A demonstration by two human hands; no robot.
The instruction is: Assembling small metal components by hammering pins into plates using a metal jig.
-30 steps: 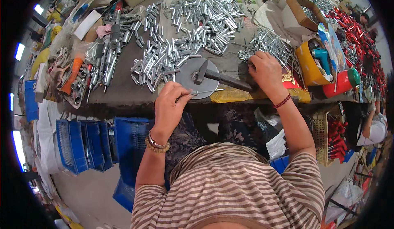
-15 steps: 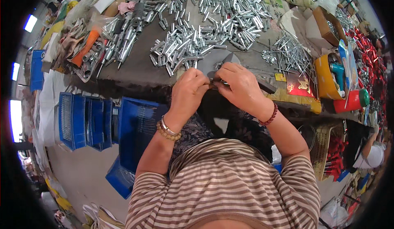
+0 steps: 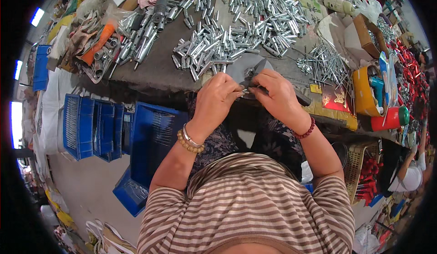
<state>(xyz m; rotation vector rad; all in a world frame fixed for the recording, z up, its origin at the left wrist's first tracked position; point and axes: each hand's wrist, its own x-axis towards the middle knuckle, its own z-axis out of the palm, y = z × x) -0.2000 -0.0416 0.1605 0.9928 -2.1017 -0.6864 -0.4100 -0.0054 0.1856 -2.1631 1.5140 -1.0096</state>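
Metal piece (image 3: 246,90), shiny, heaped smooth cylinders (image 3: 278,39)

glossy small metal piece (image 3: 246,90), shiny metal tubes (image 3: 203,49), matt ribbed cloth shirt (image 3: 246,199).

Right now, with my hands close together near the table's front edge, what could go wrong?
The small metal piece at your left hand could slip and drop off the table, since it's near the front edge.

Your right hand might knock the hammer, which lies right beside it.

Your left hand might also scatter the loose silver tubes piled just beyond it.
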